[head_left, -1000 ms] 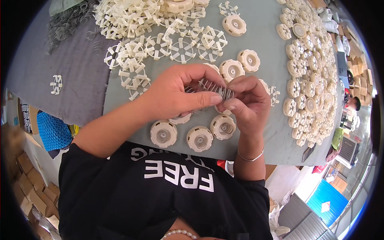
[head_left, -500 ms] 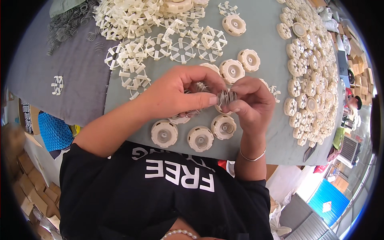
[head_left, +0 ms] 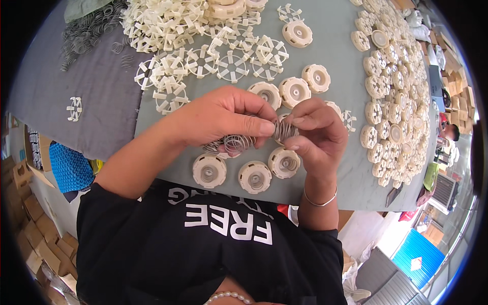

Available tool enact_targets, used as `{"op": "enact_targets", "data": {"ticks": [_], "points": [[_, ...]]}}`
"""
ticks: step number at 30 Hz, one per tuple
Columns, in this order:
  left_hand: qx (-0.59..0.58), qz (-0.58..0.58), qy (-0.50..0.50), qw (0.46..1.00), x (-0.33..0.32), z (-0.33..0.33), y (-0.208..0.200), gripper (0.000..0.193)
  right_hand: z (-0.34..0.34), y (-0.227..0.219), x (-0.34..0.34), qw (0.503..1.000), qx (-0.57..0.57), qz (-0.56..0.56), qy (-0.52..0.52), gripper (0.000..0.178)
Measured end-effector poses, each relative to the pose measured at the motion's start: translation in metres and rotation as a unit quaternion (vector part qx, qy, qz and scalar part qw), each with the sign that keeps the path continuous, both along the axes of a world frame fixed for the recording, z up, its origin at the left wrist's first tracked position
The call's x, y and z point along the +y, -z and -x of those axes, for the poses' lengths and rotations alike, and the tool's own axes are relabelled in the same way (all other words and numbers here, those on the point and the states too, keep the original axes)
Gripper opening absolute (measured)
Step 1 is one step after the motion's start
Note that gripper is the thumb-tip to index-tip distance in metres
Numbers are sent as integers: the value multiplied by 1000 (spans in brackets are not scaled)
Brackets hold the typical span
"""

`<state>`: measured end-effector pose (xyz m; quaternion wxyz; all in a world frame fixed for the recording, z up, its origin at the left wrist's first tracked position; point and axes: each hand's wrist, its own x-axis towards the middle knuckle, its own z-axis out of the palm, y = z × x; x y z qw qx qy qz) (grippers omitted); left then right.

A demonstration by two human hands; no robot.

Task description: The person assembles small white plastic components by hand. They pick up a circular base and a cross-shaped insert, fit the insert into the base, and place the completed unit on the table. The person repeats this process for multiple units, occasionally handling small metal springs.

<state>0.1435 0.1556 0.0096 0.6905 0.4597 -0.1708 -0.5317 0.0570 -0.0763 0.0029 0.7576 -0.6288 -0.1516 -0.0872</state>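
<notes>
My left hand [head_left: 216, 114] is curled around a bunch of metal coil springs [head_left: 236, 144], which hang out below its fingers. Between the two hands sits one more coil spring [head_left: 286, 131], pinched by the thumbs and fingertips of my left hand and my right hand [head_left: 325, 133]. Just nearer than the hands, round cream plastic housings [head_left: 209, 171] lie on the table with springs seated in them. Beyond the hands are further housings [head_left: 295, 92]; a part of one or two is hidden behind the fingers.
A heap of cream spoked rings [head_left: 162, 25] covers the far left of the grey table [head_left: 335, 178]. Dark springs [head_left: 96, 30] are piled at the far left corner. Many assembled housings [head_left: 394, 117] crowd the right side. A lone spoked ring [head_left: 74, 109] lies at left.
Both hands have shifted slightly, and the pinched spring has moved a little left and nearer. More of the spring bunch under my left hand now shows.
</notes>
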Motion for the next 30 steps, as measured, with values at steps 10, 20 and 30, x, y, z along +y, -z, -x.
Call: {"op": "enact_targets", "data": {"ticks": [10,20,30], "points": [[74,-37,18,996,0,2,12,31,-3,-21,-22,985,-92,140,31,32],[80,-36,-143,986,-5,-1,4,24,-25,1,-34,850,-48,474,223,16],[47,-36,-112,992,-4,2,14,24,-20,-21,-19,880,-67,435,177,31]]}}
